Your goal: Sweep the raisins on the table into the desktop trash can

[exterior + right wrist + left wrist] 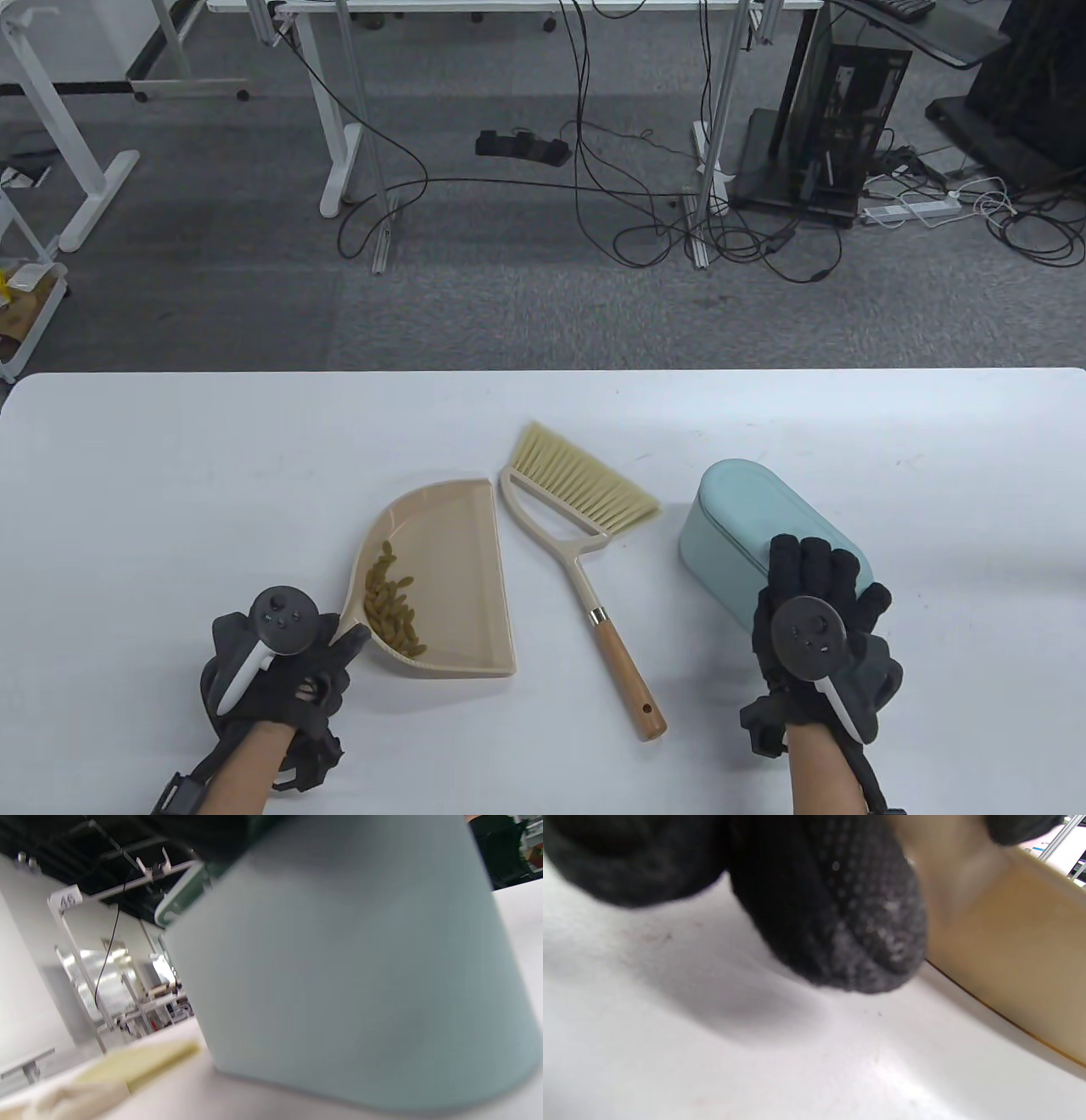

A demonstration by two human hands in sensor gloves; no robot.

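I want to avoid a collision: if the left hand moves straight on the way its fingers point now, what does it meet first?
The left hand points up and right at the beige plastic dustpan holding raisins. Its fingertips are already at the pan's near corner, apparently touching, so it would push that first.

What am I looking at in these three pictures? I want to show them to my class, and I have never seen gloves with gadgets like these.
No machine here: a person wears black sensor gloves with a round tracker strapped to the back of each hand. The big picture looks down at a white table; the other two come from small cameras on the wrists, so they are close and blurry.

On the table lie a beige dustpan with raisins already in it, a small brush lying free, and a pale green trash can.

The left hand is at the dustpan's handle, though its grip there is hidden. The right hand rests with fingers spread on the can's lid.
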